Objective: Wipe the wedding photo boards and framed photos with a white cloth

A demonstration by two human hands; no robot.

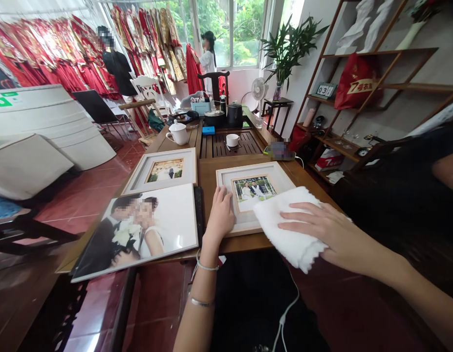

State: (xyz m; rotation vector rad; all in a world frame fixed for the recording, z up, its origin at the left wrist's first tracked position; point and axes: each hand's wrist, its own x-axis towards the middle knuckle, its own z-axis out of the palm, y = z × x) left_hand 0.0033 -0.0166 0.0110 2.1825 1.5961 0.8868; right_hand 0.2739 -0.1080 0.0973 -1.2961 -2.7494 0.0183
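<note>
A white picture frame [244,172] with a small wedding photo inside lies flat near the table's front edge. My left hand [222,212] grips its left side, the fingers bent over the border. Over the frame's lower right corner is a white cloth [279,220], its scalloped edge hanging past the table. My right hand [321,226] holds this cloth from above with the fingers laid across it. The cloth hides that corner of the frame. To the left lie a second white frame [138,171] and a large glossy wedding print [175,210].
Farther back on the wooden table [207,168] are a lidded white mug [178,133], a white cup [232,140] on a slatted tea tray [215,146], a blue box [208,130] and a dark pot [235,115]. Shelves [405,88] stand right. Two people are by hanging garments.
</note>
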